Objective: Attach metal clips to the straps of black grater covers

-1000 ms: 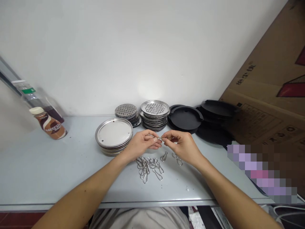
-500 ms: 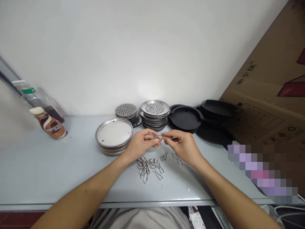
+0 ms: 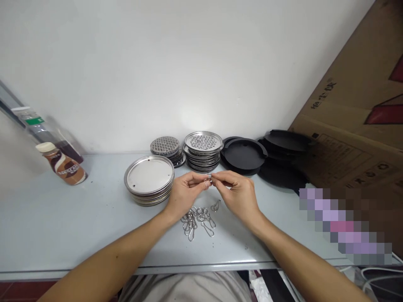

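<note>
My left hand and my right hand meet fingertip to fingertip above the table. Both pinch one small metal wire clip, mostly hidden by the fingers. Below my left hand lies a loose pile of wire clips, silvery and looped like gourd-shaped spring hooks. A few more clips lie beside the pile, and a smaller one sits between my wrists. Just left of my left hand is a stack of round metal lids, the top one with small holes.
Behind my hands stand a stack of perforated metal discs and a grated disc stack. Black round trays sit to the right, near a large cardboard box. A coffee bottle stands at the left.
My hands have drawn closer together around the wire clip, and my right hand has shifted slightly left. Clips seen earlier beside the right wrist are now hidden behind it.
</note>
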Demonstrator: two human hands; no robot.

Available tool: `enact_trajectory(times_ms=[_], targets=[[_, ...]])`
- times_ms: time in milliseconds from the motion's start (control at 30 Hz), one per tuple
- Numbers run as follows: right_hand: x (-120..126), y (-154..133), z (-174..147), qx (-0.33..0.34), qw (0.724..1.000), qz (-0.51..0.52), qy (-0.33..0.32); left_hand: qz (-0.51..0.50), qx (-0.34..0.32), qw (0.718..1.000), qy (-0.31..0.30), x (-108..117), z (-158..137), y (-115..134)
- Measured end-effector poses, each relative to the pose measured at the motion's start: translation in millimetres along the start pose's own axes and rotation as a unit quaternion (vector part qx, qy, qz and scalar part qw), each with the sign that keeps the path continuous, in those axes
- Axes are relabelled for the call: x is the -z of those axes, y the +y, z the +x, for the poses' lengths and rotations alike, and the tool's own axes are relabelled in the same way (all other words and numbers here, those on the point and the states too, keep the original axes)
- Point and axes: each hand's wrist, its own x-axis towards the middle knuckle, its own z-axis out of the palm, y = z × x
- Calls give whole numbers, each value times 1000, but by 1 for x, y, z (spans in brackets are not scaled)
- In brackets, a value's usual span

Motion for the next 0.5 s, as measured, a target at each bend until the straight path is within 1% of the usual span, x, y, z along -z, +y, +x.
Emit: enact_trajectory(times_ms=[133, 267, 400, 500], targets=[[-6, 0, -1, 55, 997, -46, 19, 34, -38, 998, 26, -2, -3, -1], [-12, 1, -2, 78, 995, -66, 21, 31, -40, 998, 39, -2, -2, -4], [-18, 6, 1, 66, 996, -62, 11, 36, -35, 998, 40, 1, 1, -9], [-16, 11, 6, 28, 999, -39, -26, 42, -23, 998, 40, 4, 5, -10]])
